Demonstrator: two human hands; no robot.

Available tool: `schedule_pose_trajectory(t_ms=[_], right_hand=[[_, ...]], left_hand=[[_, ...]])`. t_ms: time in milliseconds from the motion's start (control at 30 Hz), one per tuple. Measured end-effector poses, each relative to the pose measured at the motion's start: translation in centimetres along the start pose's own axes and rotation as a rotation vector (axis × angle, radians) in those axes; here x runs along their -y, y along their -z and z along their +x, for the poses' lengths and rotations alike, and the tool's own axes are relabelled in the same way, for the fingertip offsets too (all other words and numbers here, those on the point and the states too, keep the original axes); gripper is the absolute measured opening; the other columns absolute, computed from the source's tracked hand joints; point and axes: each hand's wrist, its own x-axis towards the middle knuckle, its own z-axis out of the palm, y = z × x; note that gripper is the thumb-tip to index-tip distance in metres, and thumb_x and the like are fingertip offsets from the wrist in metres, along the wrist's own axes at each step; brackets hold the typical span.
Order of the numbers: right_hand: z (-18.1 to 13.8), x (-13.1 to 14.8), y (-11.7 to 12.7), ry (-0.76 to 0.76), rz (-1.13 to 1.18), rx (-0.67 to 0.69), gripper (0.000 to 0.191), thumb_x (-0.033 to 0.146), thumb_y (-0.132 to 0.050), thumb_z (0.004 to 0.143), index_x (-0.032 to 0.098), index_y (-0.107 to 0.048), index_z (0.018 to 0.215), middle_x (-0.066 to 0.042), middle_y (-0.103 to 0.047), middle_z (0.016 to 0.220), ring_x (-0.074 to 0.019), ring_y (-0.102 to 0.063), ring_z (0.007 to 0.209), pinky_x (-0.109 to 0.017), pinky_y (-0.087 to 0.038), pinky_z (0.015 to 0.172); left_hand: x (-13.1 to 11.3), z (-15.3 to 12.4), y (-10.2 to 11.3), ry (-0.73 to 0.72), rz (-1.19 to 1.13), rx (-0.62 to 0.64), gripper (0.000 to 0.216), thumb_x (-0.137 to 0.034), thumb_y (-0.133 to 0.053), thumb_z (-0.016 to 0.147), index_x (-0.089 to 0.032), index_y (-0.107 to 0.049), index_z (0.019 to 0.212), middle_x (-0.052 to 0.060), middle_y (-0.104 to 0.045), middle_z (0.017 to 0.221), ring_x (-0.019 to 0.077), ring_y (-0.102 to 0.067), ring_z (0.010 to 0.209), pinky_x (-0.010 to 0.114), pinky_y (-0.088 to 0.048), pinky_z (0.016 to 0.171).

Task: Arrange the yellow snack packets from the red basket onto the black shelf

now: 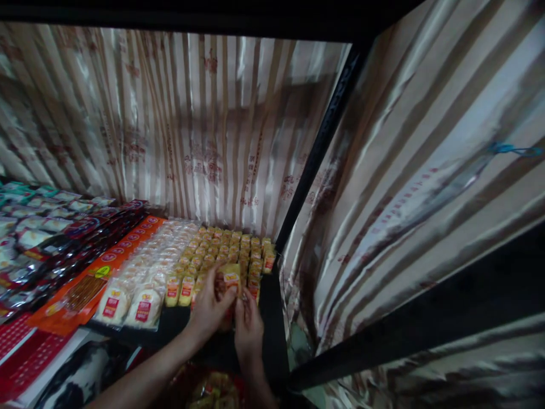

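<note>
My left hand (210,309) is closed around a small yellow snack packet (231,279) with a red label, held at the front of the rows of the same yellow packets (225,244) on a dark shelf. My right hand (248,329) is just to its right, fingers pinched together at the packet's lower edge beside the front row. What the right fingers grip is hidden. Below my wrists lies a clear bag (210,392) with more yellow packets in it.
White packets with red labels (142,287) fill the shelf left of the yellow ones. Orange packs (91,284) and dark and green wrapped goods (46,227) lie further left. Striped shiny cloth (191,125) hangs behind and to the right. A black post (317,153) marks the shelf corner.
</note>
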Motion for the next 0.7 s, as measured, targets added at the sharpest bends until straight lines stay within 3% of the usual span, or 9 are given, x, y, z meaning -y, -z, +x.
schedule_pose_trajectory(t_ms=[133,200,400,533,700], right_hand=[[1.8,0.1,2.0,-0.123,0.046,-0.171,0.05,0.047,-0.05,0.079,0.013,-0.054,0.116,-0.013,-0.065,0.106,-0.0205,-0.065,0.084,-0.031,-0.054,0.069],[2.3,-0.1,2.7,-0.153,0.056,-0.215,0.056,0.049,-0.048,0.079,0.012,-0.049,0.121,-0.014,-0.063,0.11,-0.0211,-0.064,0.088,-0.031,-0.053,0.072],[3.1,-2.0,4.0,-0.102,-0.065,-0.378,0.059,0.045,-0.042,0.083,0.017,-0.032,0.135,-0.014,-0.044,0.134,-0.0215,-0.05,0.115,-0.033,-0.046,0.088],[3.5,-2.8,4.7,-0.051,-0.196,-0.419,0.057,0.042,-0.039,0.085,0.022,-0.027,0.137,-0.011,-0.037,0.139,-0.0211,-0.043,0.122,-0.034,-0.042,0.092],[4.3,-3.6,5.2,-0.07,-0.156,-0.412,0.059,0.041,-0.041,0.083,0.02,-0.029,0.136,-0.011,-0.035,0.14,-0.0221,-0.034,0.128,-0.039,-0.034,0.101]], left_hand=[[-1.4,2.9,-2.0,-0.074,0.015,0.214,0.039,-0.026,-0.048,0.077,-0.021,-0.046,0.115,0.002,-0.06,0.093,0.0123,-0.059,0.075,0.026,-0.049,0.07],[-2.0,4.3,-3.2,-0.061,0.071,0.292,0.04,-0.021,-0.051,0.073,-0.021,-0.048,0.114,0.0,-0.061,0.088,0.0114,-0.059,0.071,0.025,-0.048,0.069],[-2.7,7.6,-7.5,-0.146,0.202,0.386,0.041,-0.018,-0.052,0.073,-0.022,-0.05,0.114,-0.001,-0.062,0.085,0.0111,-0.058,0.071,0.024,-0.047,0.07],[-2.5,9.2,-9.9,-0.256,0.313,0.471,0.041,-0.014,-0.051,0.072,-0.025,-0.051,0.112,-0.002,-0.062,0.085,0.0118,-0.059,0.078,0.023,-0.046,0.074],[-2.0,10.0,-11.5,-0.285,0.505,0.53,0.041,-0.011,-0.048,0.073,-0.024,-0.051,0.112,0.001,-0.061,0.092,0.0142,-0.059,0.084,0.025,-0.046,0.077]])
